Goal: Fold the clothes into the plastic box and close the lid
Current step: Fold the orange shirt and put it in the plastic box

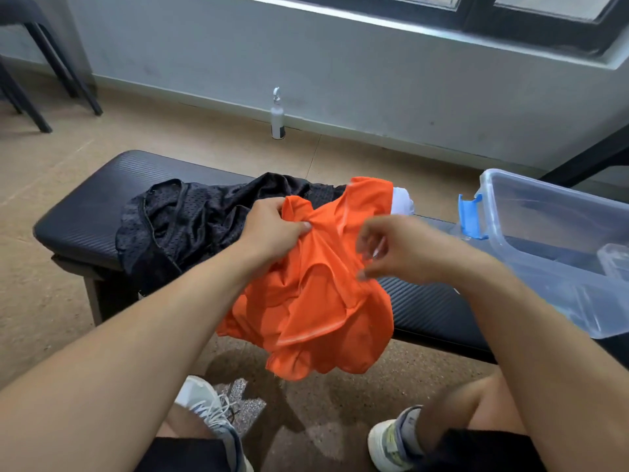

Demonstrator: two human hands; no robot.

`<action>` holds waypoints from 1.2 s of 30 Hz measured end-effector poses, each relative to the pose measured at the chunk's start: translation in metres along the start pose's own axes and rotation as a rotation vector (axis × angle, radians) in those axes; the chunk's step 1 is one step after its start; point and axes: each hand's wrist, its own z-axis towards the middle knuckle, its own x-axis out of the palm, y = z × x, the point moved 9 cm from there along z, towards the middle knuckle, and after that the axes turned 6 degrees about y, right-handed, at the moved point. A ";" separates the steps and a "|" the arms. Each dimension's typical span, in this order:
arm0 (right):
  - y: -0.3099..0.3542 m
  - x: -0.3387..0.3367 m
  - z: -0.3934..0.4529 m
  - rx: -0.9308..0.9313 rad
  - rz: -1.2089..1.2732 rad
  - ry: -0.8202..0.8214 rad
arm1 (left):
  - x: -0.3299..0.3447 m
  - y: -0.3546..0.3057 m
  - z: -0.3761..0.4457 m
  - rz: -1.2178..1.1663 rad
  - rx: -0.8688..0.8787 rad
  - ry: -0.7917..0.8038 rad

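Note:
An orange garment [316,301] hangs crumpled over the near edge of a black padded bench [85,202]. My left hand [272,229] grips a bunch of its upper cloth. My right hand [394,247] hovers at the garment's right side with curled fingers, blurred; its thumb and fingers seem to pinch a fold. A black mesh garment [190,219] lies heaped on the bench behind. Some white cloth [403,199] peeks out past the orange one. The clear plastic box [544,212] with a blue latch [471,216] stands open on the bench's right end.
A white bottle [277,114] stands on the floor by the wall. Black chair legs [44,76] are at the far left, a dark table leg [589,158] at the far right. My knees and shoes are below the bench.

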 end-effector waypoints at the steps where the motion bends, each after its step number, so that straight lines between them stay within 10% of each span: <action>1: 0.000 0.018 -0.002 0.016 -0.073 0.132 | -0.002 0.002 0.002 -0.003 -0.014 -0.003; 14: -0.010 0.042 0.006 0.086 -0.270 0.128 | -0.007 0.003 0.004 -0.026 -0.026 0.020; 26: 0.058 -0.042 -0.038 -0.612 0.730 -0.399 | -0.010 -0.047 -0.020 -0.261 0.084 0.218; 36: 0.050 -0.038 -0.027 -0.468 0.391 -0.431 | 0.013 -0.072 -0.054 -0.289 0.191 0.476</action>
